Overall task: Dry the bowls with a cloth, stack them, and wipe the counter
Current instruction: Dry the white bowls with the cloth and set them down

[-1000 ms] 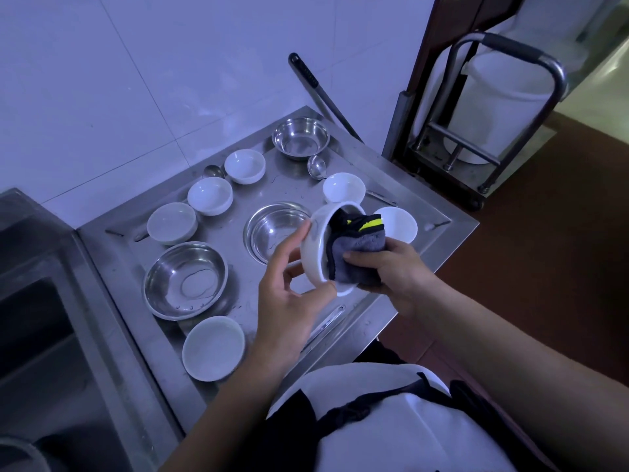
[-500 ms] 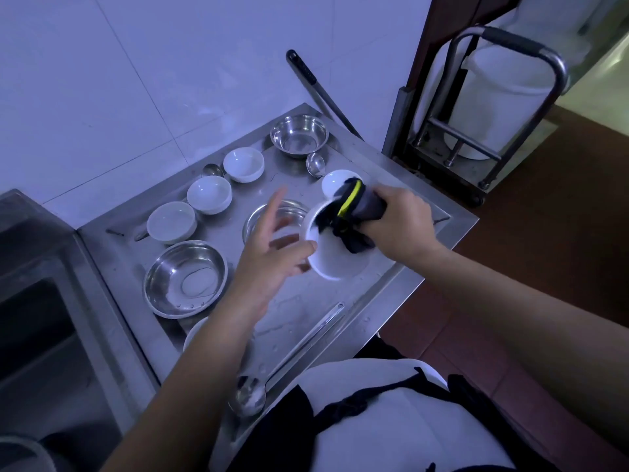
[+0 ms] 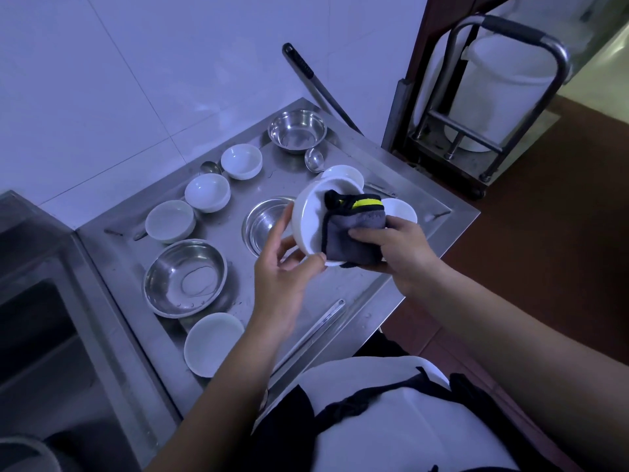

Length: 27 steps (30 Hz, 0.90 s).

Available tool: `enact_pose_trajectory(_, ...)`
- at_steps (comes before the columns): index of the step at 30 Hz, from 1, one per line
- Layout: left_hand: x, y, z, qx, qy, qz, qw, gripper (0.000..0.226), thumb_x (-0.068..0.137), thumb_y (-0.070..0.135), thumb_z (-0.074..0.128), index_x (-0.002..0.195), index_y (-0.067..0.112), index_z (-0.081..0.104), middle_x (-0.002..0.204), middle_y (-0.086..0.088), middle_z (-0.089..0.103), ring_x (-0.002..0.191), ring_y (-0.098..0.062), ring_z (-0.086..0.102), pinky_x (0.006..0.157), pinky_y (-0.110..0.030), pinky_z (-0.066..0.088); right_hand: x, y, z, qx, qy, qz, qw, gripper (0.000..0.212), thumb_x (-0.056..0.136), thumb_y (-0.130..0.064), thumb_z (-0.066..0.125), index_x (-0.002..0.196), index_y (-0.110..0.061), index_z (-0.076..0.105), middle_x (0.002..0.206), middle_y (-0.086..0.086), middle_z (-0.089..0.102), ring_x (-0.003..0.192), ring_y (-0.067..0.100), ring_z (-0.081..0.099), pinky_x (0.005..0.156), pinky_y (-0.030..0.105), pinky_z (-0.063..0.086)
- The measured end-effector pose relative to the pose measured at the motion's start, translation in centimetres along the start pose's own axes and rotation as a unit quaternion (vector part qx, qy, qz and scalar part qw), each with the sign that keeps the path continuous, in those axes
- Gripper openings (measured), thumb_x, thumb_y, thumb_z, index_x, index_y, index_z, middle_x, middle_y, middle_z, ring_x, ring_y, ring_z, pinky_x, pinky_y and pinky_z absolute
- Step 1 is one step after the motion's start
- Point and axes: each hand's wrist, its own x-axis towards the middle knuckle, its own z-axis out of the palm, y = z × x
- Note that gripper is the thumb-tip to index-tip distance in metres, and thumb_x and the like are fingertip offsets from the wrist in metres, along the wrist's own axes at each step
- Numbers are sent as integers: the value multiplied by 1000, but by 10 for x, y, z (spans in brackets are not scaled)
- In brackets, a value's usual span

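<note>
Left hand (image 3: 282,270) gripping one tilted white bowl (image 3: 308,223), right hand (image 3: 394,247) clutching one grey cloth (image 3: 354,233) inside it

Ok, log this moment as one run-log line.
step: drying | left hand: holds white bowl tilted | right hand: presses grey cloth inside bowl | stacking: none visible | counter: wet

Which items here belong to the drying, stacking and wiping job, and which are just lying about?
Job items:
- white ceramic bowl held in left hand
- grey cloth with yellow stripe in right hand
- white bowls on the counter, e.g.
- steel bowls, e.g.
- stainless steel counter

Lying about:
- metal ladle
- grey trolley with white bucket
- dark pole against the wall
</note>
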Motion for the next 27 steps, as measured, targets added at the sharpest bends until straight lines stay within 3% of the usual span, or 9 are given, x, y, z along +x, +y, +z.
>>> enact_pose_trajectory(3, 0, 3, 1, 30, -13, 5, 999, 80, 77, -12, 72, 137, 39, 59, 112, -9, 70, 102, -20, 70, 93, -55, 58, 6, 2, -3, -108, 65, -91, 988, 20, 75, -2, 81, 91, -3, 70, 72, 1, 67, 57, 10, 66, 53, 26, 54)
enact_pose_trajectory(5, 0, 6, 0, 26, -23, -5, 999, 79, 71, -7, 71, 135, 39, 61, 111, -4, 70, 105, -23, 69, 90, -54, 59, 11, -5, -4, -213, 84, -181, 956, 21, 73, -9, 81, 89, -7, 69, 66, -2, 62, 56, 11, 58, 53, 29, 48)
enact_pose_trajectory(10, 6, 14, -10, -11, -52, -14, 998, 67, 68, -5, 67, 123, 33, 68, 110, 1, 71, 101, -14, 70, 90, -56, 59, 13, -42, -4, -419, 70, -377, 823, 28, 73, -23, 73, 100, -15, 70, 86, 3, 68, 80, 27, 63, 71, 43, 53)
enact_pose_trajectory(13, 10, 21, -14, 21, -78, -6, 997, 73, 67, -6, 68, 131, 30, 65, 116, -5, 68, 104, -18, 67, 86, -49, 61, 14, -49, -2, -434, 52, -473, 765, 39, 73, -17, 64, 112, -17, 69, 91, -1, 65, 80, 28, 63, 68, 44, 54)
enact_pose_trajectory(17, 12, 30, -18, 95, -131, -43, 986, 71, 75, -13, 67, 131, 29, 65, 116, -21, 66, 97, -29, 71, 81, -46, 63, 22, -56, -5, -518, -39, -556, 649, 54, 70, -11, 61, 122, -19, 70, 104, 0, 70, 90, 29, 67, 65, 38, 55)
enact_pose_trajectory(19, 14, 32, -20, 117, -154, -57, 979, 70, 80, -13, 64, 134, 32, 62, 122, -22, 63, 98, -30, 72, 80, -43, 63, 26, -51, -8, -513, -51, -532, 672, 53, 70, -14, 62, 121, -22, 71, 97, 0, 69, 85, 27, 67, 66, 37, 53)
enact_pose_trajectory(22, 10, 24, -19, 79, -102, -22, 991, 88, 83, 0, 72, 148, 50, 39, 130, -7, 61, 109, -14, 69, 87, -40, 61, 36, -34, -14, -444, 6, -411, 796, 44, 67, -16, 63, 108, -26, 75, 81, -4, 65, 77, 20, 62, 68, 35, 50)
enact_pose_trajectory(24, 2, 13, -15, 71, -44, 26, 996, 99, 79, 14, 80, 150, 58, 27, 140, 6, 54, 126, -6, 58, 91, -28, 56, 42, -24, -14, -323, 53, -285, 901, 27, 64, -13, 69, 87, -26, 75, 67, -10, 62, 69, 13, 60, 66, 39, 52)
enact_pose_trajectory(27, -9, -4, -1, 67, -34, 56, 996, 96, 81, 14, 83, 151, 51, 29, 139, 22, 50, 129, 0, 52, 87, -15, 50, 35, -12, -4, -142, 91, -138, 976, 18, 65, -5, 78, 76, -18, 72, 66, -2, 64, 57, 11, 64, 54, 32, 56)
